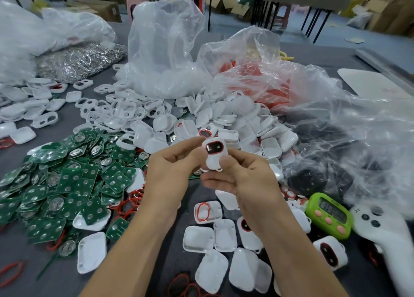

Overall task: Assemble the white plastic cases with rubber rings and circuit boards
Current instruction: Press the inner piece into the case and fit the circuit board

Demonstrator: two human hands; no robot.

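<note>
Gripping the small white plastic case with the red-ringed window [214, 154] between both hands, above the table; its long axis is near upright, right hand [243, 175] thumb pressing low, left hand [173, 165] fingers closed beside.

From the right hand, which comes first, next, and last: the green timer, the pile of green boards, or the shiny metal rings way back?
From the right hand:
1. Green timer, lower right.
2. Green boards, left.
3. Metal rings, far back left.
</note>
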